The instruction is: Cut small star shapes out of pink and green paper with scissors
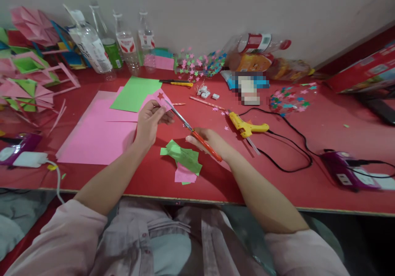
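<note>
Between its fingers my left hand (151, 121) pinches a small piece of pink paper (166, 104) with a star-shaped cutout. My right hand (212, 142) is closed round red-handled scissors (206, 144), whose blades point up and left to the edge of that pink piece. Green paper scraps (183, 154) lie below the hands, partly over a pink scrap (186, 174). To the left, under my left forearm, are large pink sheets (95, 136) with a green sheet (132, 95) on top. My right fingers are partly hidden behind the scissors and the hand itself.
A yellow glue gun (247, 126) with a black cord lies right of my hands. Behind are a yellow cutter (182, 84), pencils (206, 102), paper stars (197, 64) and plastic bottles (126, 45). Folded paper shapes (27, 74) stand left; purple power strips (342, 169) sit at both sides.
</note>
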Demonstrator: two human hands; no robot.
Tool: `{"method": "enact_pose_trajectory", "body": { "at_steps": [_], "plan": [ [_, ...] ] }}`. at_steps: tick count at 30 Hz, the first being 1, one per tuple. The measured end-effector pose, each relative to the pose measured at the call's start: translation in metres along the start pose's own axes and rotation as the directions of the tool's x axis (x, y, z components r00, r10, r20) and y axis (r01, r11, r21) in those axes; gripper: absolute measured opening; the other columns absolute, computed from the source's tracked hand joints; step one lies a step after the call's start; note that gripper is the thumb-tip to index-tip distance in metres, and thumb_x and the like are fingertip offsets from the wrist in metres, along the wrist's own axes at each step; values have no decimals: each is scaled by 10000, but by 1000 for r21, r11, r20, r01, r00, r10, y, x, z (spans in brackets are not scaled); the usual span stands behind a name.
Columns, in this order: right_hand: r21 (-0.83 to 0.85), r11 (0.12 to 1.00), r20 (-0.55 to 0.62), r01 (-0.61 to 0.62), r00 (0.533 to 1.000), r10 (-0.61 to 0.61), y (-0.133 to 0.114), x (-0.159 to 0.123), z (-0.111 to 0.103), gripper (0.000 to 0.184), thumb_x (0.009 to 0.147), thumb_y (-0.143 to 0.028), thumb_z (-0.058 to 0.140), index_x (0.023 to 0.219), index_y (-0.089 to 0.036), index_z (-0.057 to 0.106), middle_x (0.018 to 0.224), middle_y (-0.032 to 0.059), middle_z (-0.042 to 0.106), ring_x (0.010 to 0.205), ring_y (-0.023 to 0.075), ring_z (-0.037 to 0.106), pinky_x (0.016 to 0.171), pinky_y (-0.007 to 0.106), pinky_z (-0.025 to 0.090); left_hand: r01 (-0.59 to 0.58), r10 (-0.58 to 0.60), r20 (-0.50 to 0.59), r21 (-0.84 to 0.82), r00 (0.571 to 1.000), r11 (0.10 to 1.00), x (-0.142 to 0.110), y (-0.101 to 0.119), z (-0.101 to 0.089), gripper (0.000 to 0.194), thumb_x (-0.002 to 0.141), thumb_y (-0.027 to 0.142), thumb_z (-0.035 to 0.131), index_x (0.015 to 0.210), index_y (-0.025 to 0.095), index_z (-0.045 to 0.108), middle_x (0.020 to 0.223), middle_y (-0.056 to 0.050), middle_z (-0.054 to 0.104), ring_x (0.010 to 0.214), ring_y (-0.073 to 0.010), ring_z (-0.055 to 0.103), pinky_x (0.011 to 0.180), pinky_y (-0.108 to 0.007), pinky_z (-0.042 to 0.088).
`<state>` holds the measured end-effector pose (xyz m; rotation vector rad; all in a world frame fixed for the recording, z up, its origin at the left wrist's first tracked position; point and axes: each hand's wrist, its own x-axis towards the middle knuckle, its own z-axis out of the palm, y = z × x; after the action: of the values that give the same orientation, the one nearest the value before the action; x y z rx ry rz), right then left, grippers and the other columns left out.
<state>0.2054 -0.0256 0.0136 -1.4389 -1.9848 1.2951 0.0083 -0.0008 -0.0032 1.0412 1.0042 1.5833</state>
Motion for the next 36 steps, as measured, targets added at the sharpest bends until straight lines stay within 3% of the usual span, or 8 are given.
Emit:
{"method": "enact_pose_trajectory", "body": {
  "at_steps": [20,36],
  "plan": [
    [154,986,80,-59,996,47,-1,-1,5,494,826,-676,553,711,-208,444,517,-74,383,420,72,361,403,220,311,-5,8,46,-47,999,999,-1,-2,-1,139,784,278,663,783,184,559,632,27,703,492,-68,636,500,-169,490],
    [106,992,77,-70,995,62,-6,-1,1,495,820,-648,590,653,-214,421,450,-85,378,358,64,339,398,237,290,15,-13,35,-40,999,999,1,3,-1,181,738,294,689,751,186,544,572,47,659,440,-63,606,471,-170,490]
  ]
}}
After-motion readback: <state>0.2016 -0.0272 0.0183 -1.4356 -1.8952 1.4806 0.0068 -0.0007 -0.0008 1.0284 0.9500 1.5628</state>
